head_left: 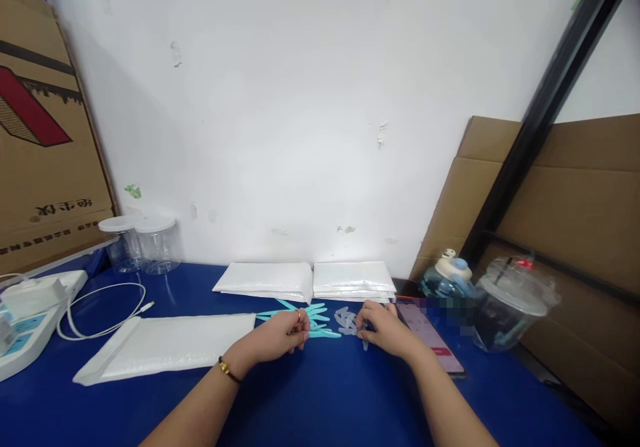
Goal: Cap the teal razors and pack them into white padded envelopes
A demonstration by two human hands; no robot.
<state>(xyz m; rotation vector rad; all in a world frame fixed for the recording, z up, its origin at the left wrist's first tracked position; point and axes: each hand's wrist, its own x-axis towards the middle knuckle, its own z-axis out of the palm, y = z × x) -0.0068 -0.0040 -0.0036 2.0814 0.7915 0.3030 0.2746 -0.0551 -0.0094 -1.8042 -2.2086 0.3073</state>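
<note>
My left hand (pixel 284 332) is closed in a pinch, and a slim teal stick (pixel 326 334) sticks out to the right from its fingertips. Behind these fingers, more teal sticks (pixel 316 313) lie fanned out in a loose pile on the table. My right hand (pixel 383 327) bends over a small heap of clear, cap-like plastic pieces (pixel 344 318). Its thumb and fingers are closed together, with one such translucent piece (pixel 365 345) showing below the fingertips. The exact kind of the sticks is too small to make out.
A white padded mailer (pixel 175 344) lies at left on the blue table (pixel 320 400). Stacked mailers (pixel 267 278) rest against the wall. A phone-like tablet (pixel 434 334), a lidded plastic cup (pixel 510 307), clear jars (pixel 157 247), a cable (pixel 103 338) and a power strip (pixel 37 340) surround the hands.
</note>
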